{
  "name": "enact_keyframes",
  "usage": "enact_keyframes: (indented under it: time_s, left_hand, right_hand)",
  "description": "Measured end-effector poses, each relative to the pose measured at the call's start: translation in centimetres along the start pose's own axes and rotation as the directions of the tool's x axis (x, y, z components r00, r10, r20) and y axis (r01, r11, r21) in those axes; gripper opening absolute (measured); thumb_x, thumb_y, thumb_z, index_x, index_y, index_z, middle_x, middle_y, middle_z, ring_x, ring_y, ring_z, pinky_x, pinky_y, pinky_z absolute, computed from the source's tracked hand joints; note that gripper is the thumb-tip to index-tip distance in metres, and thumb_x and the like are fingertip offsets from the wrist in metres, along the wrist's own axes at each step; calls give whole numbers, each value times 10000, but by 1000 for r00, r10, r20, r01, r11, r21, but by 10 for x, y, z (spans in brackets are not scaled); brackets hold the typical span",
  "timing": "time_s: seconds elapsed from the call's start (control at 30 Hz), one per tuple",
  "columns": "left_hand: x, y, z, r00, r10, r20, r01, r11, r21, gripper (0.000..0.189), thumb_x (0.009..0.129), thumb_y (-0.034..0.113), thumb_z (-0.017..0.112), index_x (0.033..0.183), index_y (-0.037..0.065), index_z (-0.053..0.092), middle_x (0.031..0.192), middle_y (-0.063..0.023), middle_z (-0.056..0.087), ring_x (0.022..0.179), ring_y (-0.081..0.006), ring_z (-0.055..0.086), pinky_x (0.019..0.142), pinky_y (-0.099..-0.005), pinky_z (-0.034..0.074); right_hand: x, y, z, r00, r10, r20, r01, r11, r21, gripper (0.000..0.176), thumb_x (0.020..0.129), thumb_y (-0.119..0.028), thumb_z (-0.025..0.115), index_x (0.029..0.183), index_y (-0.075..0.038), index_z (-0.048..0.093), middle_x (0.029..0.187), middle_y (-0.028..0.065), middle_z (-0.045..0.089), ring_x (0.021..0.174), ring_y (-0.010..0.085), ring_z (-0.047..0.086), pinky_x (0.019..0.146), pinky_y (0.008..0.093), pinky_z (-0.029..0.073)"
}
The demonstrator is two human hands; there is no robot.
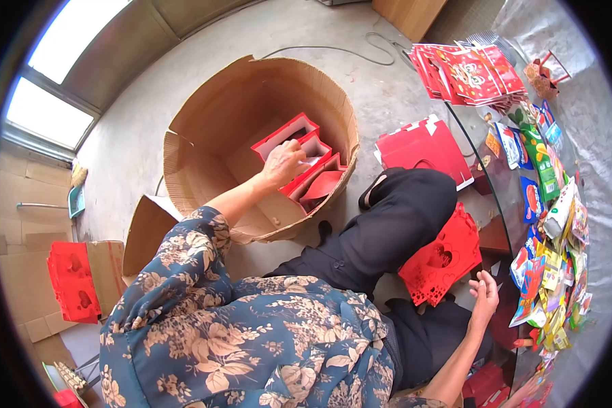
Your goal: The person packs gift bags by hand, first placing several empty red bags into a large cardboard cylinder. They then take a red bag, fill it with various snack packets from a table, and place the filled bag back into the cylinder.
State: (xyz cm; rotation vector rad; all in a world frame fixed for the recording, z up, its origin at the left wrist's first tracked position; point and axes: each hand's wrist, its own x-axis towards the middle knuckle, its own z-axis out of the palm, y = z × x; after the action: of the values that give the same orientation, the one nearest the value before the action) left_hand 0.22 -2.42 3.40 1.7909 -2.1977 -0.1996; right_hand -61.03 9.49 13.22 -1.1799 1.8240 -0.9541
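My left hand (283,163) reaches into a large cardboard box (204,115) on the floor and grips the rim of an open red gift box (304,151). That box stands among a few other red gift boxes (319,185) packed against the carton's near wall. My right hand (484,294) hovers open, fingers spread, just beside a stack of flat red cut-out box blanks (440,258) resting on my lap. My legs in black trousers (387,231) stretch between the two.
A glass table (591,122) at right carries several snack packets (549,224) and a fan of red printed bags (470,73). Flat red sheets (423,146) lie on the floor. Another carton with red blanks (75,279) stands at left. A cable (360,51) runs across the concrete.
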Motion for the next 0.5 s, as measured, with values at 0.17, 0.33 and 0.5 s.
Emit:
enact_keyframes:
  time_s: [0.17, 0.33, 0.5]
  left_hand:
    - [23, -3, 23, 992, -97, -77, 105, 990, 98, 199, 819, 218, 729, 969, 87, 730, 1297, -161, 561, 1182, -345, 548, 944, -475, 466]
    - [30, -33, 47, 969, -234, 74, 228, 970, 84, 235, 852, 72, 625, 1067, 83, 722, 1344, -138, 582, 1174, -356, 595, 952, -457, 498]
    - [37, -28, 48, 980, -199, 11, 199, 977, -72, 392, 853, -17, 558, 1215, 73, 680, 1269, -136, 628, 1109, -371, 637, 922, -449, 519]
  right_hand:
    - [10, 1, -6, 1000, -15, -15, 16, 996, 85, 342, 1027, -166, 563, 1321, 6, 595, 1219, 97, 675, 969, 151, 691, 800, 273, 518]
    - [1, 16, -6, 997, 68, -46, -64, 994, 87, 363, 1037, -205, 557, 1338, -4, 587, 1227, 113, 674, 973, 155, 687, 811, 279, 516]
    - [0, 19, -5, 997, 74, -20, -72, 993, 93, 366, 1037, -212, 556, 1339, -8, 586, 1230, 110, 675, 977, 151, 685, 819, 280, 512]
